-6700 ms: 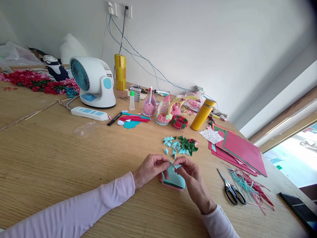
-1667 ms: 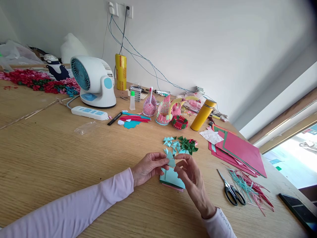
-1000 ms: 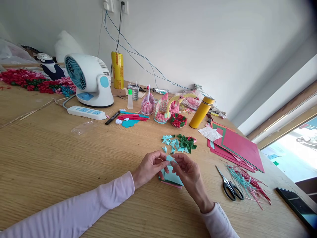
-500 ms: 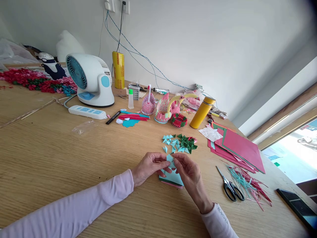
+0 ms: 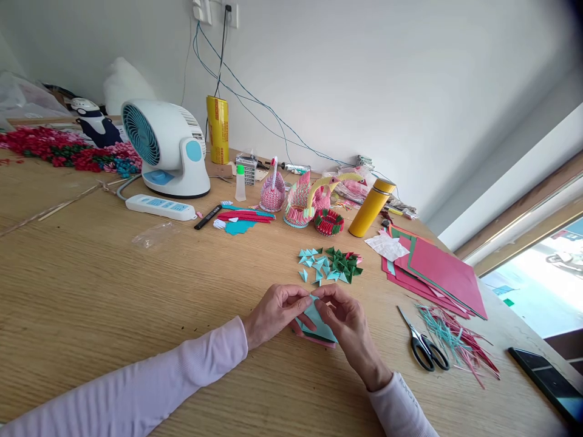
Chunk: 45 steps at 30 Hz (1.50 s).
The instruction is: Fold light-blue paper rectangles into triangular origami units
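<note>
Both hands meet low over a small stack of coloured paper (image 5: 325, 332), light blue on top with green and pink edges below. My left hand (image 5: 282, 308) pinches a small light blue paper piece (image 5: 313, 298) between thumb and fingers. From the other side my right hand (image 5: 342, 312) pinches the same piece, its fingertips close to the left ones. The fingers cover most of the piece, so its folds are hard to see. Just beyond lie light blue folded paper triangles (image 5: 321, 264) and green folded triangles (image 5: 345, 262).
Scissors (image 5: 426, 346) and paper strips (image 5: 455, 340) lie to the right, near a phone (image 5: 546, 382). Behind them are red paper sheets (image 5: 449, 270). Farther back stand a yellow bottle (image 5: 372, 209), paper swans (image 5: 300, 200), a red-green paper ring (image 5: 329, 223) and a fan (image 5: 168, 149).
Both hands have dipped slightly toward the paper stack, and the light blue piece between them shows less. One more light blue triangle is visible just beyond the fingers.
</note>
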### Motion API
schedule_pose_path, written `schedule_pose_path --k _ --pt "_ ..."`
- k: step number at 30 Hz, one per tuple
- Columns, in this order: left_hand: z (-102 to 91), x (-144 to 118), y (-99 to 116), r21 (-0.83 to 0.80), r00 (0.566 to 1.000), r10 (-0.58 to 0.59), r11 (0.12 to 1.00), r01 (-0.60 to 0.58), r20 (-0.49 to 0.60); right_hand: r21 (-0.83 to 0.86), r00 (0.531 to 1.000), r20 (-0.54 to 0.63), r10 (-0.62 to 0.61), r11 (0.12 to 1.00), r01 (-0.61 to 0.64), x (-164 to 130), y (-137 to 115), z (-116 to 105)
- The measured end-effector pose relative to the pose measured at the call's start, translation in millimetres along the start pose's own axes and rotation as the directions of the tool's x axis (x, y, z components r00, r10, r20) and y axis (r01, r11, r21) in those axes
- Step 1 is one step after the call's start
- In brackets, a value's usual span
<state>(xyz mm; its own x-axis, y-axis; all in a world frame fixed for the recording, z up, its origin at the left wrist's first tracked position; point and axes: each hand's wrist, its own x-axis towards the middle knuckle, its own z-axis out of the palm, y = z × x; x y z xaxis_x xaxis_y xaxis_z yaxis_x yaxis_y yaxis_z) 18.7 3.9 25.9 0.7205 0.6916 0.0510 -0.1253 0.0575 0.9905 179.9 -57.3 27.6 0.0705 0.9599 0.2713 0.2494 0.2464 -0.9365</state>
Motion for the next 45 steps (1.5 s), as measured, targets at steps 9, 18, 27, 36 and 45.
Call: schedule_pose_path --k 9,18,27,36,45 --pt "3.1 -4 -1 0.183 0.996 0.089 0.979 -0.09 0.009 0.108 0.995 -0.017 0.101 0.989 -0.099 1 -3 2" --pt "2.3 -6 -4 0.356 0.99 0.135 0.928 -0.11 -0.045 0.073 0.994 0.033 0.102 0.992 -0.104 4 0 -3" --pt "2.8 -5 -2 0.342 0.992 0.116 0.935 -0.089 -0.059 -0.249 0.998 -0.026 -0.063 0.967 0.055 3 8 -4" --pt "1.3 -5 0 0.416 0.979 0.191 0.898 -0.144 -0.073 -0.302 0.995 -0.035 -0.094 0.95 0.079 2 -1 0" --pt "0.8 -1 0 0.448 0.96 0.229 0.884 -0.134 -0.163 -0.496 0.954 -0.086 -0.288 0.843 0.21 2 -2 6"
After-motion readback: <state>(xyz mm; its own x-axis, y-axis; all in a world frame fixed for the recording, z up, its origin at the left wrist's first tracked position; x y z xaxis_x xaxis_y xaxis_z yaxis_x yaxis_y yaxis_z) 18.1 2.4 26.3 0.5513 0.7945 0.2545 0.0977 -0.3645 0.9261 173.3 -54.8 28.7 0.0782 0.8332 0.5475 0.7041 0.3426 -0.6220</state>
